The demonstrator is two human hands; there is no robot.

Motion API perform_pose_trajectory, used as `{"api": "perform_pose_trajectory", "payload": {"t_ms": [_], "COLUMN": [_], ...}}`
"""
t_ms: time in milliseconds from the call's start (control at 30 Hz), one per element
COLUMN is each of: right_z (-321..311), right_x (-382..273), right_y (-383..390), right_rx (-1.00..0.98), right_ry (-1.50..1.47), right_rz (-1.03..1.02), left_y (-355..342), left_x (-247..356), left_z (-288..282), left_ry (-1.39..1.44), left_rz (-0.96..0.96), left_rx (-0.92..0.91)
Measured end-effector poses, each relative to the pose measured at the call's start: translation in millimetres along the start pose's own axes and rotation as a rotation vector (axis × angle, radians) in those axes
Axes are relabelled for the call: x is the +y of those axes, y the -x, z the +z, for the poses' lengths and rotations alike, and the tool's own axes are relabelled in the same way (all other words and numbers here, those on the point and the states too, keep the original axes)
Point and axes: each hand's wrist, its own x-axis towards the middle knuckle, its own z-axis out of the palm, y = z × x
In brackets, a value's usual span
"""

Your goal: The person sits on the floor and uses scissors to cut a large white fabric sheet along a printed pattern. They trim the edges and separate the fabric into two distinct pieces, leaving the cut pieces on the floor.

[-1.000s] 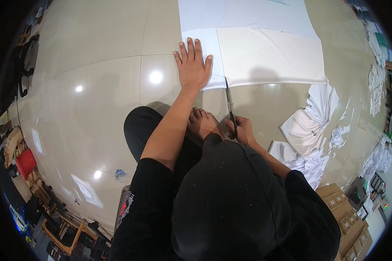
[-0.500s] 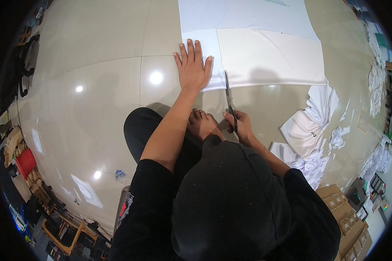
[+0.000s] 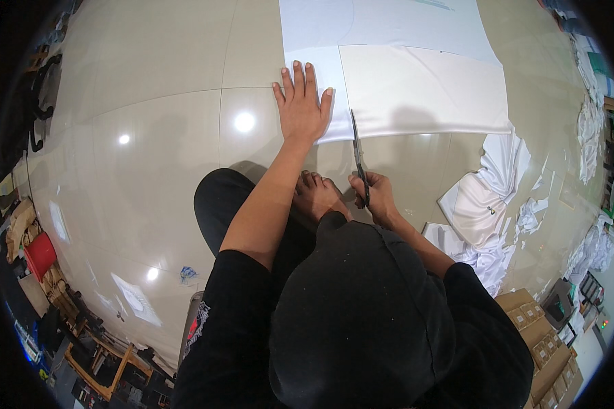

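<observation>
My left hand lies flat with fingers spread on the near left corner of a large white fabric sheet on the floor. Over that sheet lies a cream-white piece, its left edge just right of my thumb. My right hand grips the handles of long dark scissors at the near side of the fabric. The blades point away from me and reach over the fabric's near edge, along the left side of the cream piece. Whether the blade tips are apart is hard to make out.
My bare foot rests between my arms, close to the scissors. Crumpled white fabric and scraps lie to the right. Cardboard boxes stand at the lower right. A red container and a wooden frame are at the left.
The scissors' handles have shifted very slightly, and the blades look a little closer together. My left hand and the fabric have stayed in place.
</observation>
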Motion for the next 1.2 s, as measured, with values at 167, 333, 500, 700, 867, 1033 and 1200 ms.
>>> {"api": "perform_pose_trajectory", "payload": {"t_ms": [167, 333, 500, 700, 867, 1033, 1200], "right_z": [-0.7, -1.5, -1.2, -0.7, 4.7, 7.4, 7.3], "right_x": [1.6, 3.3, 3.9, -8.0, -17.6, -22.1, -19.7], "right_y": [0.7, 0.3, 0.7, -5.3, -13.8, -16.0, -16.7], "right_rx": [-0.002, -0.012, -0.01, -0.011, -0.019, -0.015, -0.025], "right_ry": [0.011, 0.015, 0.009, -0.008, -0.04, -0.064, -0.069], "right_rz": [-0.01, -0.015, -0.009, 0.009, -0.022, -0.018, -0.016], "left_y": [-0.1, -0.3, -0.1, 0.1, 0.6, 0.6, 0.8], "left_x": [-0.3, -0.1, 0.1, -0.1, -0.4, -0.3, -0.4], "left_z": [0.5, -0.1, -1.7, -2.4, -2.4, -2.4, -2.9], "left_ry": [-0.008, 0.0, 0.014, 0.017, 0.018, 0.014, 0.007], "left_rz": [-0.006, 0.0, -0.002, -0.003, -0.009, -0.001, -0.003], "left_rx": [-0.018, 0.001, -0.006, -0.011, -0.032, -0.015, -0.018]}}
